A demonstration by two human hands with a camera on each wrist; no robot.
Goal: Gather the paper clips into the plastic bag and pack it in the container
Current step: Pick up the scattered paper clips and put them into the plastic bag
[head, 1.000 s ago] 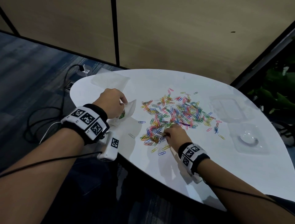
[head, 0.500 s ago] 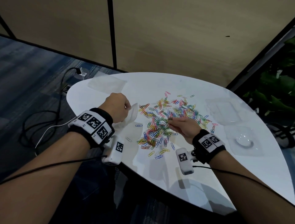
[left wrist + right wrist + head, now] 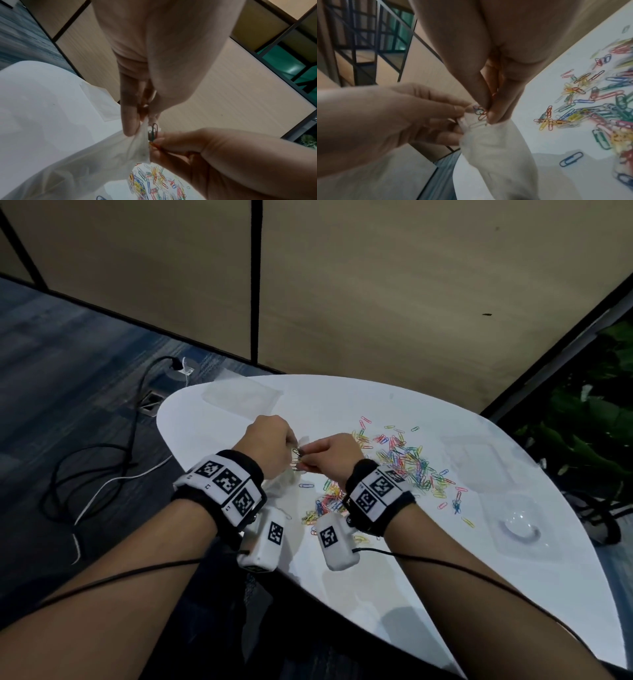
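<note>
- Cables lay looped on the blue carpet, left of the white table.
- A flat clear sheet or spare bag lay at the table's far left edge; which one, could not be told.
- Left hand was raised over the table's left part, fingers pinching the mouth of the plastic bag. The bag hung down from that pinch, translucent and crumpled, its lower part near the table's near-left edge.
- Right hand met the left at the bag's mouth, fingertips pinched narrowly round a small bunch of clips, dark green, red and blue among them. The bunch touched the bag's opening; how far in it sat could not be told.
- Most of the paper clips lay loose in a coloured pile on the table, right of both hands; one blue clip sat apart, just beside the bag.
- The clear container stood open near the table's right edge, well apart from the bag, with a ring-shaped glint in it. A second clear piece lay just beyond it, blurred.
- Green leaves showed past the table on the far right.
</note>
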